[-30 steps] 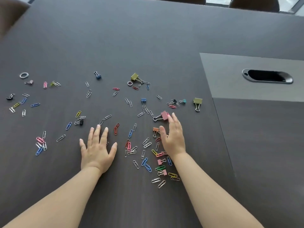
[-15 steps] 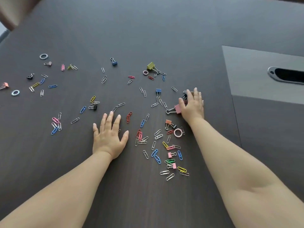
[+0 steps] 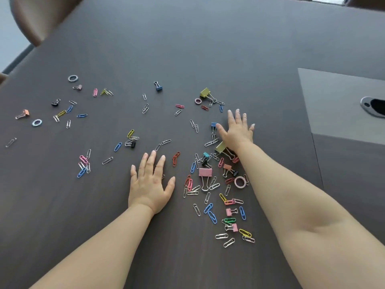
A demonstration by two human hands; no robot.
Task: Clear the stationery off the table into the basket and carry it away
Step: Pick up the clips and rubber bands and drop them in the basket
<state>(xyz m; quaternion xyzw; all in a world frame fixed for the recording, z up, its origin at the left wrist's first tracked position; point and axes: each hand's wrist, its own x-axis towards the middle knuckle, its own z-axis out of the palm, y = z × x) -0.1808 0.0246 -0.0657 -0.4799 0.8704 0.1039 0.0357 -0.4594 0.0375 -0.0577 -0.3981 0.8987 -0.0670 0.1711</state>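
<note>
Fingers [image 3: 237, 117] of the right hand [image 3: 237, 133] are spread and flat on the table [image 3: 208, 49], with the thumb tip against a blue clip [image 3: 213, 124]. An olive clip [image 3: 220, 146] lies at the wrist. Fingers [image 3: 149, 161] of the left hand [image 3: 149, 182] are straight, slightly apart, palm down. We record paper clips [image 3: 212, 217] scattered between and left of both hands. A grey panel [image 3: 333, 97] lies to the right.

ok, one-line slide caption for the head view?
Left hand and right hand lie flat on the dark table amid scattered paper clips and binder clips.
</note>
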